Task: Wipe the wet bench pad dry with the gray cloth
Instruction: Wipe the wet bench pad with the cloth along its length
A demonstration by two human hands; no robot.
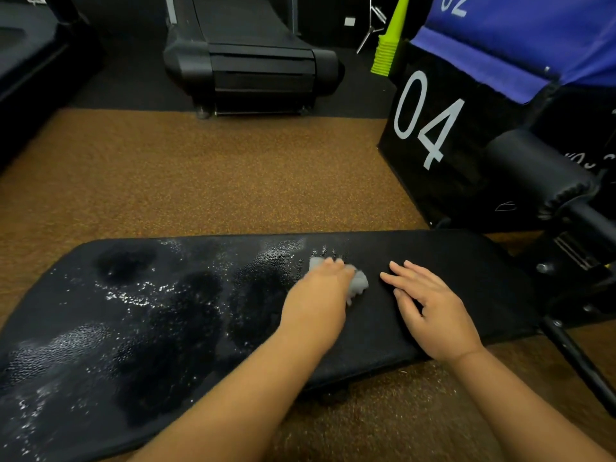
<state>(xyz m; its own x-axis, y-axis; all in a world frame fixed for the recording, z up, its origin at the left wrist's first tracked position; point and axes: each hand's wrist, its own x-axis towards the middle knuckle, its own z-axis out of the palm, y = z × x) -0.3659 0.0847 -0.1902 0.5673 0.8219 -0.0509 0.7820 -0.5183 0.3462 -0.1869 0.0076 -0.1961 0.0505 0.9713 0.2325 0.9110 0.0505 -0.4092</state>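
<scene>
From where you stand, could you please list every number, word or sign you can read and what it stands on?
"04": white digits on the black box.
"02", cut off by the frame's top edge: white digits on the blue box stacked above.
Small white marks on the black box's right face: too blurred to read.

We see the bench pad (pixel 166 328) running across the foreground, with the cloth (pixel 358 283) on it right of centre, under the left hand (pixel 320 288), and the right hand (pixel 430 311) flat on the pad just right of the cloth, not touching it. Water lies on the pad from the cloth leftwards. Behind the pad is floor mat (pixel 200 175), then a treadmill (pixel 253 61) at centre back; the box marked 04 (pixel 433 138) stands back right, a cone stack (pixel 388 45) behind its left corner and a roller pad (pixel 540 171) at its near right.
</scene>
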